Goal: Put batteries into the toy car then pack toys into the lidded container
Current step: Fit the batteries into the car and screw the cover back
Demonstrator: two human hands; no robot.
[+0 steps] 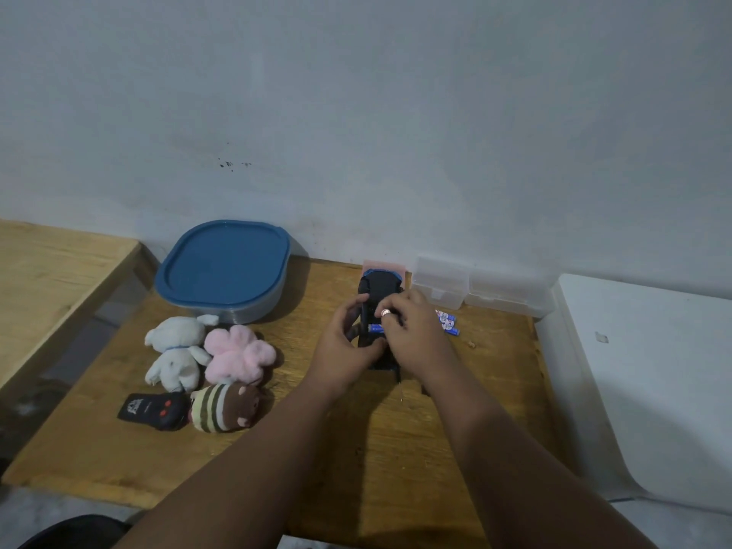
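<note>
I face a pale grey-blue wall (396, 112), dimly lit. My wooden table (396, 449) stands against it. A second table (59, 279) sits left, and a white surface (653, 390) right.

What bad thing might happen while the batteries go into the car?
1. The battery that the right hand pinches might go in backwards, because the fingers hide the slot.
2. The toy car is gripped only by the left hand, so it might slip when the battery is pushed in.
3. The loose batteries lie right beside the right hand and might roll across the table if bumped.
</note>
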